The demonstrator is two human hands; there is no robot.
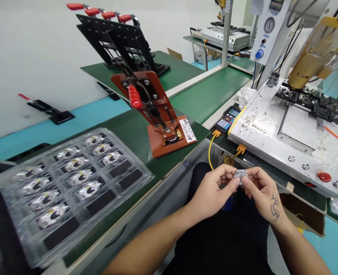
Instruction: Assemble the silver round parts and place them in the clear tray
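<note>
A small round silvery metal part point(240, 175) is held between both hands above my lap, just below the bench edge. My left hand point(211, 191) pinches its left side with thumb and fingertips. My right hand point(262, 193), with a dark mark on its back, grips the right side with curled fingers. To the left, a clear plastic tray point(71, 187) on the green bench holds several similar silvery parts in pockets; some pockets near its front right are dark and bare.
A red-brown toggle-clamp fixture point(157, 114) with a red handle stands on the green bench. Black clamp fixtures point(120, 38) stand behind it. At right a white scuffed machine table point(286, 130) carries a brass-coloured head, a red button point(324, 177) and a keypad pendant point(227, 119) with yellow cable.
</note>
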